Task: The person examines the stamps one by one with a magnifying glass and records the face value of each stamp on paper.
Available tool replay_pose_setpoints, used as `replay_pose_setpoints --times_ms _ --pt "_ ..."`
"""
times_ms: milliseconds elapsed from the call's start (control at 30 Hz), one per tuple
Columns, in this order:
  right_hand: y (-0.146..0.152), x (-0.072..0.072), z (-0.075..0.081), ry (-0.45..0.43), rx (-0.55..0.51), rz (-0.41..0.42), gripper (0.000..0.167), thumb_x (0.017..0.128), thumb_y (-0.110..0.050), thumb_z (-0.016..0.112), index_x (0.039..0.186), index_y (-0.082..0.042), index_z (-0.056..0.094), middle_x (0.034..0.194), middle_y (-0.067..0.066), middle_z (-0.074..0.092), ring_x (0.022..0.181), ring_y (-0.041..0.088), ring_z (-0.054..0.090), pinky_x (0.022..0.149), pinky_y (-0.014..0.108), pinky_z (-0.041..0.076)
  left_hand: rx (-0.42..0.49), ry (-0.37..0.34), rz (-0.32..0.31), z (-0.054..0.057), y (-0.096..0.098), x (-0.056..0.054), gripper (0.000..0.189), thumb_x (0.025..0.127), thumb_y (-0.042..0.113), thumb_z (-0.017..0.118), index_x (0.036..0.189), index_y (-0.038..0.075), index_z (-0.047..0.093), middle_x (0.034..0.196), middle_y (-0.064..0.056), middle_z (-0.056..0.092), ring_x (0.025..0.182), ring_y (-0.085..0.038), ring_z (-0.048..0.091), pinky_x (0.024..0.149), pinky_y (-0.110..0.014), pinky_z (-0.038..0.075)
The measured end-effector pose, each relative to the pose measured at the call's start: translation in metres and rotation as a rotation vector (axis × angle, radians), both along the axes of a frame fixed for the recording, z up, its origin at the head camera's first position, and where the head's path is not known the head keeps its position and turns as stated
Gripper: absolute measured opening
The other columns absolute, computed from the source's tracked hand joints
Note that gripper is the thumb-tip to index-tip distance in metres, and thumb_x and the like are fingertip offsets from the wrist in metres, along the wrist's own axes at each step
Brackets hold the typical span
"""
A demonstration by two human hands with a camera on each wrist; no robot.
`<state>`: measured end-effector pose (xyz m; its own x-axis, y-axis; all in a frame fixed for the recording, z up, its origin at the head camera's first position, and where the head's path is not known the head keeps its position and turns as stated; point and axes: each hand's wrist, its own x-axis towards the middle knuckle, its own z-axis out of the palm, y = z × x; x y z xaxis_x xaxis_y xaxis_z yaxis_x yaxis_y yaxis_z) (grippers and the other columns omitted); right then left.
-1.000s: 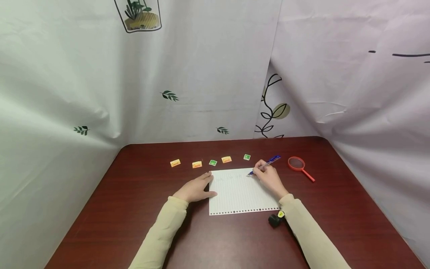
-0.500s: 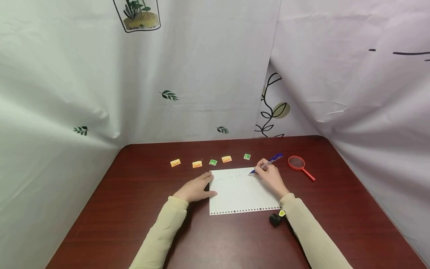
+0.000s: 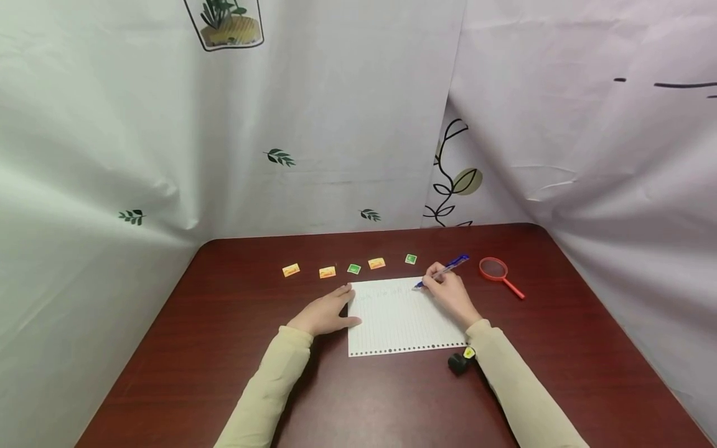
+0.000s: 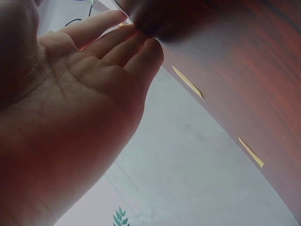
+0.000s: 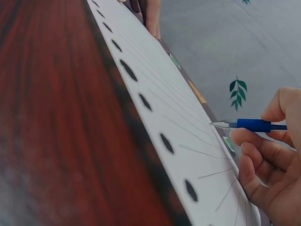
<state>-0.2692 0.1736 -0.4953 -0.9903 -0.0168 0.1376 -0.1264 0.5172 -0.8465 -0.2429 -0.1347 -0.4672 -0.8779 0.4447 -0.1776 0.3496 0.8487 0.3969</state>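
Note:
A lined sheet of paper (image 3: pixel 400 323) with punched holes along its near edge lies on the dark red table. My right hand (image 3: pixel 450 295) pinches a blue pen (image 3: pixel 456 262), its tip at the upper part of the sheet. In the right wrist view the pen (image 5: pixel 254 125) points left, thumb and fingers around its grip, the tip right at the paper. Faint writing runs along the top lines. My left hand (image 3: pixel 325 313) rests on the sheet's left edge with fingers extended. In the left wrist view its palm and fingers (image 4: pixel 146 59) show, nothing gripped.
Beyond the sheet lie several small stamp-like pieces, orange (image 3: pixel 327 272) and green (image 3: pixel 411 259). To the right is a red magnifying glass (image 3: pixel 494 269). A black object with a yellow label (image 3: pixel 458 363) is by the right wrist. White printed cloth (image 3: pixel 336 124) hangs behind the table.
The pen and right hand shift slightly right, then slightly back left along the top of the sheet. The left hand stays in place on the edge. The head view tilts a little.

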Motion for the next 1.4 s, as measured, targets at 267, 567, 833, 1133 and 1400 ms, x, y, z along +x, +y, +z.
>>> replay_pose_setpoints --times_ms 267,567,833,1133,1400 --pt "0.0009 -0.0017 0.0005 0.001 -0.013 -0.003 0.008 0.096 -0.019 0.06 0.092 -0.012 0.06 0.077 0.004 0.065 0.072 0.02 0.053 0.067 0.032 0.04 -0.002 0.005 -0.004 0.0032 0.0 -0.0005 0.078 0.092 0.04 0.074 0.152 0.001 0.043 0.161 -0.011 0.034 0.149 -0.027 0.032 0.115 -0.045 0.036" --pt "0.0029 -0.0008 -0.0007 0.006 -0.002 -0.019 0.008 0.096 -0.02 0.058 0.093 -0.013 0.059 0.076 0.003 0.062 0.07 0.019 0.052 0.064 0.03 0.04 -0.008 -0.008 -0.001 0.0041 0.0011 -0.0001 0.078 0.092 0.039 0.074 0.152 0.0 0.042 0.162 -0.012 0.033 0.149 -0.027 0.031 0.115 -0.045 0.035" --pt "0.0022 0.0019 -0.0013 0.02 0.0 -0.02 0.007 0.096 -0.019 0.059 0.092 -0.013 0.059 0.075 0.002 0.06 0.068 0.018 0.05 0.062 0.029 0.038 -0.014 -0.004 -0.001 0.0014 0.0013 -0.0003 0.078 0.092 0.041 0.073 0.153 0.002 0.042 0.162 -0.011 0.033 0.149 -0.026 0.031 0.115 -0.045 0.035" --pt "0.0 0.0032 -0.0017 0.011 -0.026 -0.006 0.007 0.096 -0.02 0.061 0.094 -0.013 0.06 0.075 0.003 0.06 0.068 0.018 0.051 0.063 0.03 0.04 0.009 -0.006 0.007 0.0002 -0.0006 0.0007 0.078 0.092 0.04 0.073 0.152 0.001 0.043 0.162 -0.011 0.033 0.149 -0.027 0.031 0.115 -0.045 0.035" --pt "0.0014 0.0025 0.0029 0.019 -0.026 -0.041 0.008 0.095 -0.022 0.061 0.091 -0.015 0.059 0.077 0.003 0.065 0.073 0.022 0.054 0.068 0.034 0.041 0.015 -0.002 0.005 0.0003 -0.0019 0.0014 0.078 0.092 0.04 0.073 0.152 0.001 0.043 0.161 -0.011 0.034 0.149 -0.027 0.031 0.115 -0.045 0.035"
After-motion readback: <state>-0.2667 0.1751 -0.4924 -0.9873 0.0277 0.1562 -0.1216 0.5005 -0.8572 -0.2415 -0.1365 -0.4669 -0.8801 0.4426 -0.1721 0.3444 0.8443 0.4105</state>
